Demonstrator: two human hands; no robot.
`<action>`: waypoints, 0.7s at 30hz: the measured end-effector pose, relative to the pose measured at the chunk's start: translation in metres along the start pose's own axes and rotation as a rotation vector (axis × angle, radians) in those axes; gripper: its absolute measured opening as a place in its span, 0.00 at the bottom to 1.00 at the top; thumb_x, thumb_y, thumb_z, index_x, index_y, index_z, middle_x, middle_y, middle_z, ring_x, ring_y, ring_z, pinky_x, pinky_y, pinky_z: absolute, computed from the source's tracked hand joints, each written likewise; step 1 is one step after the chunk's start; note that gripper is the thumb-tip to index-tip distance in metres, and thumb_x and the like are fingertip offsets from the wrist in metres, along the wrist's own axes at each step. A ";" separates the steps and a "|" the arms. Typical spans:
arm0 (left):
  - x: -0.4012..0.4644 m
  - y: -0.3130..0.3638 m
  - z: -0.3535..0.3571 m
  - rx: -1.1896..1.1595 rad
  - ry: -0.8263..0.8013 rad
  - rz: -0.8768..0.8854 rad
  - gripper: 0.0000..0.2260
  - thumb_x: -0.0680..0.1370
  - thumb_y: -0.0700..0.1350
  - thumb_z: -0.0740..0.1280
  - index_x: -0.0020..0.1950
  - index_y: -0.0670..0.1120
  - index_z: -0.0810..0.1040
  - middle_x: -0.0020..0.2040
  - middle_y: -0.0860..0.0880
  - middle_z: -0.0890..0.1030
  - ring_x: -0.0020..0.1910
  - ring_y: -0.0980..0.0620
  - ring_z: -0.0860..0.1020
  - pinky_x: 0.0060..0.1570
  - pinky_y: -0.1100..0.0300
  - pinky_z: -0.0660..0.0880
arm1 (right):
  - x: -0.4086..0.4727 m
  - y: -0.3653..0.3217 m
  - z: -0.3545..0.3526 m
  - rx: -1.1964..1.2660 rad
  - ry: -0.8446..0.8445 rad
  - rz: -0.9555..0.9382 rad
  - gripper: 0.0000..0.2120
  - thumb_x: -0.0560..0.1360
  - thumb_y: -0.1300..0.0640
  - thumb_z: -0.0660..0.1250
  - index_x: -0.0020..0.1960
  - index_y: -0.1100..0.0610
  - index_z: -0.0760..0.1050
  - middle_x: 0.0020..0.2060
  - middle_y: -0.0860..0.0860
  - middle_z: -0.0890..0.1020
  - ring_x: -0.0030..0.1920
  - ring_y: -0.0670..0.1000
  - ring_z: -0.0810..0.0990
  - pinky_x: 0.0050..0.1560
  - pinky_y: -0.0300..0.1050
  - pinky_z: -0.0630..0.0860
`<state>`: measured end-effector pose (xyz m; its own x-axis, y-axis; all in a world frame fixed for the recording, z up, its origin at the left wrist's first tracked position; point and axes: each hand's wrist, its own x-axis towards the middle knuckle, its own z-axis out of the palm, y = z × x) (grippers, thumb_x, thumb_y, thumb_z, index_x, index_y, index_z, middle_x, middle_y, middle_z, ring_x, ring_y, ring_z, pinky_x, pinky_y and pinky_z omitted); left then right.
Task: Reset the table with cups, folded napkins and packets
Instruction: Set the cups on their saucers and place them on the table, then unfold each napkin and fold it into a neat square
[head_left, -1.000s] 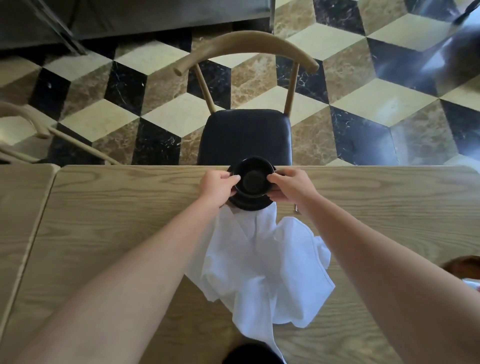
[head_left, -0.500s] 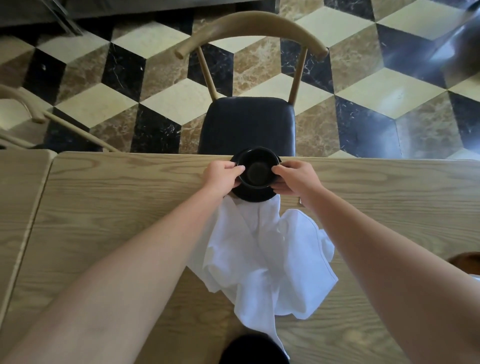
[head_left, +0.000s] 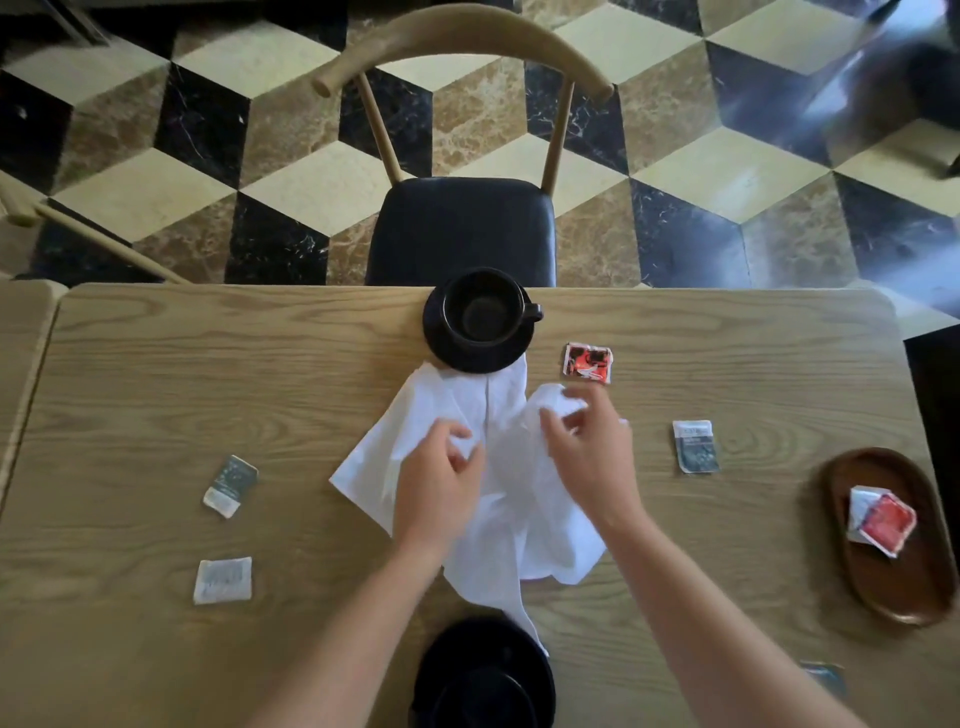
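Cloth is the matter in hand: a white napkin (head_left: 498, 467) lies crumpled at the table's (head_left: 130, 364) middle, its far edge tucked under the saucer of the far black cup (head_left: 480, 314). It looks light and limp, likely to slump unless taken by corners or an edge. The left hand (head_left: 441, 483) and right hand (head_left: 592, 447) sit on it with fingers curled and partly spread; whether either pinches cloth cannot be told through the blur. Loose packets lie around: a red one (head_left: 588, 362), a grey one (head_left: 696, 447), two at left (head_left: 230, 485), more in the brown tray (head_left: 930, 587). Their print is too small to read
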<state>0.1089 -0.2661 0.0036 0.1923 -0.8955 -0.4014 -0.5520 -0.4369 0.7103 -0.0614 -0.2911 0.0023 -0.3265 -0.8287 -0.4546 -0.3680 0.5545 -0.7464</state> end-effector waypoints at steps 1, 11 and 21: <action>-0.015 -0.008 0.006 0.024 0.013 -0.030 0.09 0.77 0.49 0.71 0.54 0.51 0.74 0.33 0.53 0.76 0.34 0.56 0.77 0.35 0.62 0.71 | -0.020 0.009 0.003 0.013 -0.006 0.019 0.11 0.75 0.48 0.69 0.57 0.48 0.75 0.38 0.47 0.84 0.37 0.45 0.83 0.43 0.52 0.81; -0.054 -0.032 0.033 0.402 0.026 -0.047 0.31 0.67 0.65 0.76 0.53 0.44 0.69 0.53 0.46 0.76 0.54 0.44 0.74 0.55 0.48 0.75 | -0.082 0.062 0.013 -0.235 -0.070 0.193 0.33 0.73 0.42 0.71 0.72 0.54 0.66 0.65 0.49 0.72 0.60 0.52 0.77 0.48 0.48 0.71; -0.058 -0.024 0.016 0.185 -0.021 0.004 0.15 0.80 0.46 0.64 0.35 0.47 0.65 0.33 0.52 0.70 0.34 0.51 0.69 0.33 0.57 0.66 | -0.101 0.052 0.003 -0.198 -0.001 0.092 0.06 0.77 0.48 0.67 0.48 0.50 0.72 0.38 0.45 0.80 0.38 0.47 0.79 0.38 0.47 0.72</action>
<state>0.0983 -0.2021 0.0006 0.1735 -0.8944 -0.4122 -0.6927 -0.4083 0.5945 -0.0453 -0.1789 0.0084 -0.3661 -0.7738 -0.5168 -0.5002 0.6320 -0.5919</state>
